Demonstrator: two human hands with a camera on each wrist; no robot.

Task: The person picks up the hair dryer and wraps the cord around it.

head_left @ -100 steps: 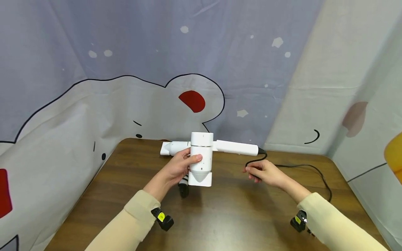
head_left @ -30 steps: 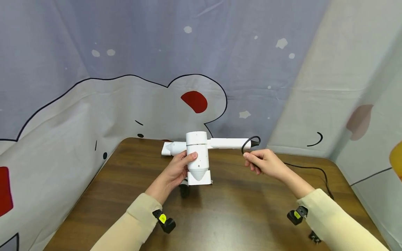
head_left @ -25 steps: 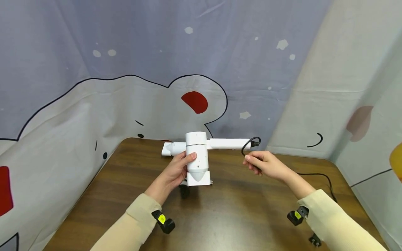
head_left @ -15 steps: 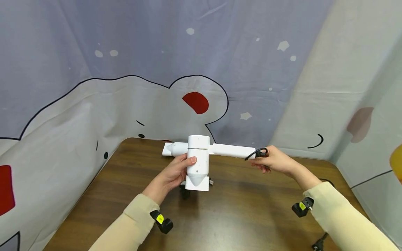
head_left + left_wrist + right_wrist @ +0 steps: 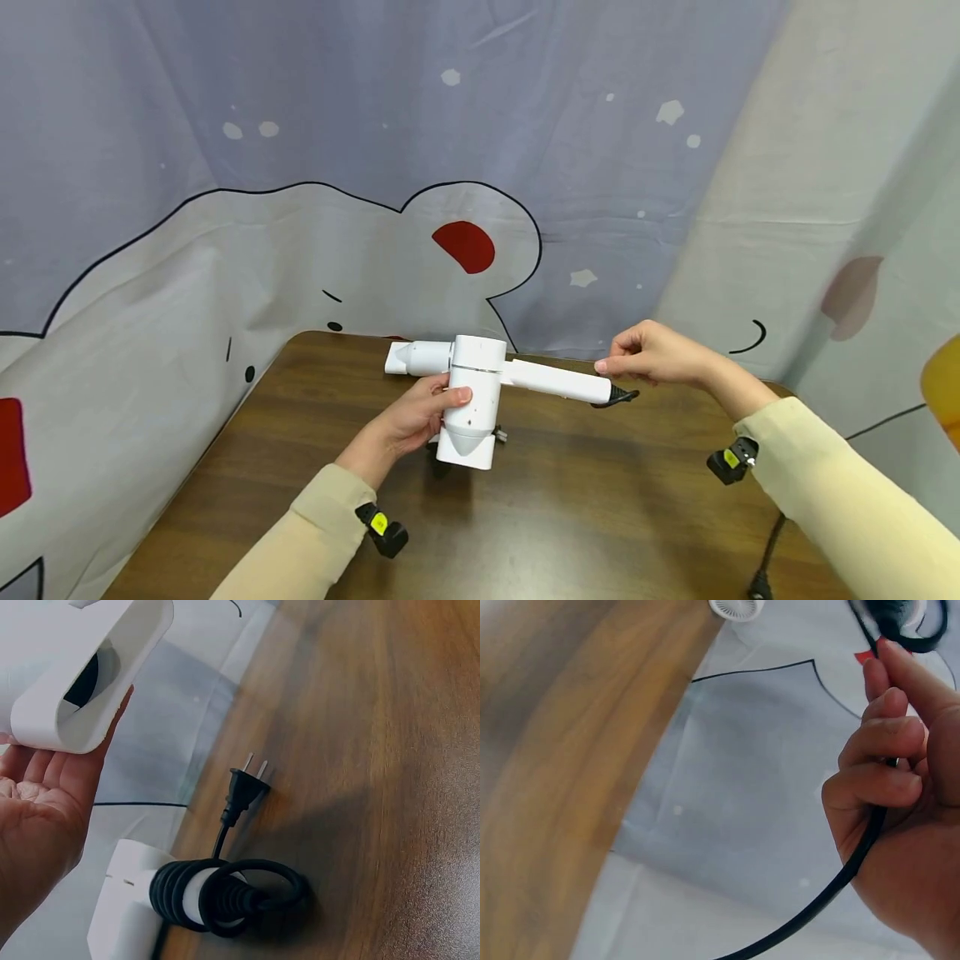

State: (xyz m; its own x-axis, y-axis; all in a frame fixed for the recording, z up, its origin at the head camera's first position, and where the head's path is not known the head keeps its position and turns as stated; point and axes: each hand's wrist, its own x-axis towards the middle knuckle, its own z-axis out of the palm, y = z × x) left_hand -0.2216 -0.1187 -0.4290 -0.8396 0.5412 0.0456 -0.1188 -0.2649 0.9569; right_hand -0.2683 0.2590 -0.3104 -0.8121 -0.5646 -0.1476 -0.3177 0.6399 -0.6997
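Observation:
My left hand (image 5: 412, 417) grips the barrel of a white hair dryer (image 5: 482, 367), thumb across its front. The dryer is held over the table, nozzle toward me, its handle (image 5: 558, 381) pointing right and slightly down. At the handle's end my right hand (image 5: 651, 357) holds the black power cord, just above the cord sleeve (image 5: 621, 396). In the right wrist view the cord (image 5: 810, 907) runs through the curled fingers and hangs away below. A second white hair dryer (image 5: 427, 357) lies behind, partly hidden by the held one.
The second dryer's coiled cord (image 5: 180, 896) and its two-pin plug (image 5: 241, 791) show in the left wrist view. Below my right sleeve hangs another black plug (image 5: 760, 586). The wooden table (image 5: 585, 517) ends at a patterned cloth backdrop (image 5: 600, 208).
My right hand has risen with the cord and shifted right, to above the handle's end. The held dryer's handle has tilted down on the right, and the hanging plug has come into view.

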